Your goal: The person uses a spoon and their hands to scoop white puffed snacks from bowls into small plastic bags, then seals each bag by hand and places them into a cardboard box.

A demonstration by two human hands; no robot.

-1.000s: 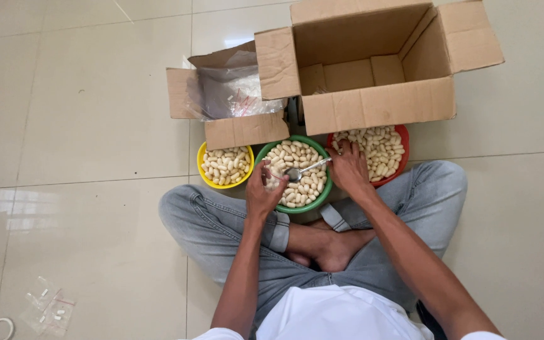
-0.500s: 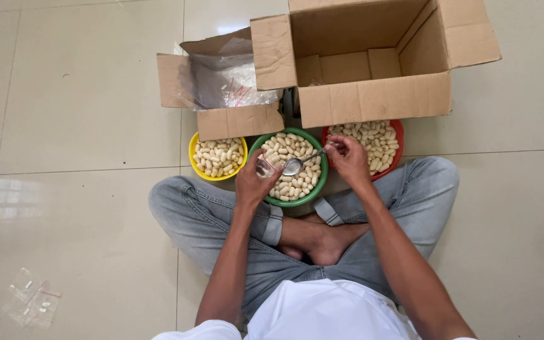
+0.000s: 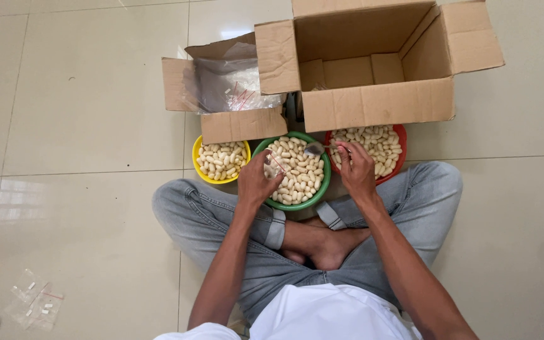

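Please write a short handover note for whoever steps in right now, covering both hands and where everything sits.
Left hand: holds a small clear bag at the near rim of the green bowl.
Right hand: grip on a metal spoon, its scoop over the green bowl, with no pieces visible in it.
Things: yellow bowl, green bowl and red bowl each hold pale oblong pieces. The small carton behind holds clear bags; the large carton looks empty.
Done: no filled bags visible.
Left: the bag looks empty; bowls are full. A few clear bags lie on the floor to the left.
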